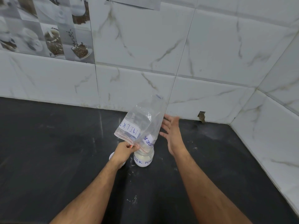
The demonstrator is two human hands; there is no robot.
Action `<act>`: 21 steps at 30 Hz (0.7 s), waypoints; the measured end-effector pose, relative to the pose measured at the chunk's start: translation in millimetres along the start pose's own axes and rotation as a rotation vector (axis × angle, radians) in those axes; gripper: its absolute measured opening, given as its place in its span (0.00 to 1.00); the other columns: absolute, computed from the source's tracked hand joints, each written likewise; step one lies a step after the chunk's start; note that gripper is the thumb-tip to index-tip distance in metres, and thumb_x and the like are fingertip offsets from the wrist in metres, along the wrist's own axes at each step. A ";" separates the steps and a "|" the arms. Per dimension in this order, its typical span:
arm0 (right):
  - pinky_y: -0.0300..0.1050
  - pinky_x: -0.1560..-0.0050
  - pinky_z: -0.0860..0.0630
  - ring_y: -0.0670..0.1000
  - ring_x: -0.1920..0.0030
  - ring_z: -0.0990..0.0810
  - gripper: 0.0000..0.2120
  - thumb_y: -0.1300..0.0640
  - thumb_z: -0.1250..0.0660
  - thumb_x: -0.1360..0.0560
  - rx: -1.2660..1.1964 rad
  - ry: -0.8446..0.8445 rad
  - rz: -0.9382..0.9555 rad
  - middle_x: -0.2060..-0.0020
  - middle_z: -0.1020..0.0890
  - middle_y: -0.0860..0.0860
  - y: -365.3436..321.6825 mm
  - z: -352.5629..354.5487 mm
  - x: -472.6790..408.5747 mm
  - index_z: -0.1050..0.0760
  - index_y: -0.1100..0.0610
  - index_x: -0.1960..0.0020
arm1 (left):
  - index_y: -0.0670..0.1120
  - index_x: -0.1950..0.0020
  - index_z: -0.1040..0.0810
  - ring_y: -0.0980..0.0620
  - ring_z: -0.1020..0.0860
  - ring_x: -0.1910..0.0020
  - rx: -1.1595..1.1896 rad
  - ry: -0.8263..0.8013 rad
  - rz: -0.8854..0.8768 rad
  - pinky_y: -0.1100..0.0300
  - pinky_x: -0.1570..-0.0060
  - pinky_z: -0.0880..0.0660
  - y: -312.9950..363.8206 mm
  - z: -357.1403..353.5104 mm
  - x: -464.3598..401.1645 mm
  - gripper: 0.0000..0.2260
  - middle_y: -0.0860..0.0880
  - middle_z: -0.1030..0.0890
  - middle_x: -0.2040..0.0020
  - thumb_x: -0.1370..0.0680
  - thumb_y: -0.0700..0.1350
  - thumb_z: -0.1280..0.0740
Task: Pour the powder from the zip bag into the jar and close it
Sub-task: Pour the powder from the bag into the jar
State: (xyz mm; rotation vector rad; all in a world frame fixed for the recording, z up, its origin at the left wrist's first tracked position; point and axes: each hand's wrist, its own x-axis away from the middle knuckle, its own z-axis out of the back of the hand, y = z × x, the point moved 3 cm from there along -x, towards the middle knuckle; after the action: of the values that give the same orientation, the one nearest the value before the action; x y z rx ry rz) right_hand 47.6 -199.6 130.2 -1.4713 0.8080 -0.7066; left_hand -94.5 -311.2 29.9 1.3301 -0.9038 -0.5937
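A clear zip bag labelled "MILK POWDER" hangs upside down, its mouth over the open jar. The jar stands on the black counter and holds white powder; it is lettered "MILK POW". My left hand pinches the bag's zip edge just left of the jar's mouth. My right hand hovers right of the bag with straight, spread fingers, its fingertips close to the bag's side. The bag looks almost empty. A white lid lies on the counter behind my left wrist, mostly hidden.
Marble-look tiled walls close off the back and right of the counter. A chipped hole shows in the back tiles near the corner. White powder specks dust the counter in front of the jar.
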 end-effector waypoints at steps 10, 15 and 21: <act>0.61 0.22 0.43 0.55 0.31 0.24 0.64 0.11 0.54 0.48 -0.053 0.001 -0.288 0.37 0.18 0.52 33.8 -6.5 1.2 0.31 0.52 0.26 | 0.49 0.54 0.17 0.65 0.19 0.53 -0.039 0.035 -0.017 0.72 0.55 0.27 0.0 0.2 -2.1 0.06 0.58 0.15 0.55 0.23 0.38 0.29; 0.52 0.28 0.32 0.50 0.37 0.19 0.51 0.21 0.54 0.35 -0.071 -0.037 -0.218 0.43 0.15 0.49 28.7 -9.7 3.5 0.32 0.56 0.26 | 0.47 0.50 0.17 0.68 0.19 0.55 -0.019 0.034 -0.030 0.72 0.55 0.28 1.6 0.2 -2.7 0.05 0.59 0.15 0.54 0.23 0.38 0.29; 0.58 0.25 0.34 0.56 0.34 0.21 0.55 0.20 0.51 0.36 -0.065 -0.049 -0.202 0.35 0.19 0.57 29.9 -14.7 5.1 0.39 0.56 0.22 | 0.43 0.49 0.17 0.64 0.21 0.58 0.024 0.059 -0.047 0.65 0.49 0.27 2.3 -3.8 -4.3 0.04 0.55 0.16 0.55 0.22 0.39 0.30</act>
State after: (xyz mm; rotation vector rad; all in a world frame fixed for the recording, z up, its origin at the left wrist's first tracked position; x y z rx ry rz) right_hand 36.3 -212.1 101.0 -1.6381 0.6554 -0.7981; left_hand -94.0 -305.2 31.3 1.3867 -0.8361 -0.5780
